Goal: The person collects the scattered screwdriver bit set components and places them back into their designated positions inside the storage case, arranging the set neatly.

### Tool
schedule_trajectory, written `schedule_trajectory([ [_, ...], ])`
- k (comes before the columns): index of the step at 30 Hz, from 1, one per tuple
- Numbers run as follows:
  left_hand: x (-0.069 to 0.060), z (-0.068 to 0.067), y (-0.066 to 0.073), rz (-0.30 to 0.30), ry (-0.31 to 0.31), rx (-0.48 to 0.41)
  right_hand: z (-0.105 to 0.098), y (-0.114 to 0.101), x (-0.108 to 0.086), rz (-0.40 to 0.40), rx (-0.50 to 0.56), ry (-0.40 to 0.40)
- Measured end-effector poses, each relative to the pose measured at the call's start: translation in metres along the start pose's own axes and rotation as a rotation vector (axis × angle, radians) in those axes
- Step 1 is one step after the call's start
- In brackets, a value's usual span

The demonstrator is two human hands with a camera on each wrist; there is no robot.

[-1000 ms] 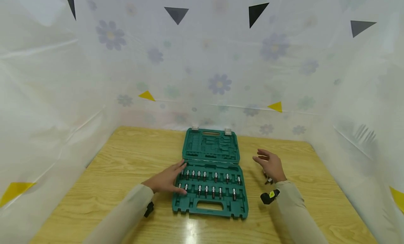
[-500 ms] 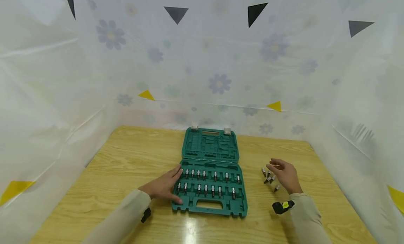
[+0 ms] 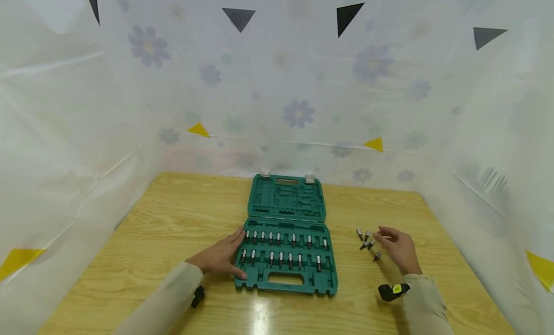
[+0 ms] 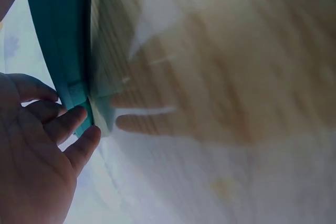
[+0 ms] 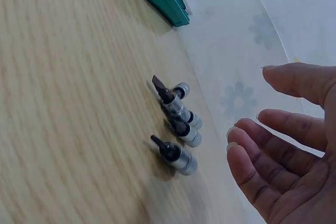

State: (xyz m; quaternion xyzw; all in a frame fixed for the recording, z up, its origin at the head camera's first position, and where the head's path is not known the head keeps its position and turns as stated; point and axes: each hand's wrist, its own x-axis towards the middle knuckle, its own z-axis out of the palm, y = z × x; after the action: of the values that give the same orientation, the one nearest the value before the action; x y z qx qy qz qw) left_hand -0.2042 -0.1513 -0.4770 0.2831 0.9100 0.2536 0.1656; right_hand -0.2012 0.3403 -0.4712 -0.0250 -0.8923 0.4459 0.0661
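A green tool case (image 3: 283, 272) lies unfolded on the table, its lid (image 3: 286, 193) laid back away from me. Two rows of silver bit sockets (image 3: 281, 258) stand in the near half, with some slots bare. My left hand (image 3: 218, 257) rests along the case's left side, thumb by the near corner; the left wrist view has its fingers (image 4: 68, 124) against the case's edge. To the right of the case lie several loose bit sockets (image 3: 377, 256) with dark tips. My right hand (image 3: 400, 251) hovers beside them, fingers loosely bent and apart from them in the right wrist view.
The wood-grain table (image 3: 182, 200) carries everything here. White flowered sheeting (image 3: 298, 147) surrounds it at the back and sides. A black wrist camera (image 3: 393, 291) sits on the right sleeve.
My right hand has moved right and nearer to me, from beside the case to the loose bit sockets, uncovering them. My left hand has slid slightly left to the case's edge.
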Motion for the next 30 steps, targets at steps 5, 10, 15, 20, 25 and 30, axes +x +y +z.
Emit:
schedule_trajectory([
  [5,-0.001,0.001,-0.001,0.007,0.006,0.015,0.0,0.005,-0.003,0.034,-0.028,-0.014],
  [10,-0.001,0.0,-0.004,0.03,0.007,0.033,0.0,0.01,-0.007,0.056,-0.085,-0.025],
  [15,-0.003,-0.002,-0.009,0.058,0.004,0.033,0.0,0.014,-0.009,0.102,-0.117,-0.057],
  [20,-0.003,-0.002,-0.013,0.08,-0.004,0.017,0.0,0.019,-0.01,0.139,-0.114,-0.096],
  [25,-0.004,-0.003,-0.014,0.08,-0.014,0.0,0.0,0.024,-0.01,0.125,-0.156,-0.107],
  [30,-0.003,-0.003,-0.015,0.089,-0.021,0.006,0.0,0.027,-0.011,0.12,-0.187,-0.117],
])
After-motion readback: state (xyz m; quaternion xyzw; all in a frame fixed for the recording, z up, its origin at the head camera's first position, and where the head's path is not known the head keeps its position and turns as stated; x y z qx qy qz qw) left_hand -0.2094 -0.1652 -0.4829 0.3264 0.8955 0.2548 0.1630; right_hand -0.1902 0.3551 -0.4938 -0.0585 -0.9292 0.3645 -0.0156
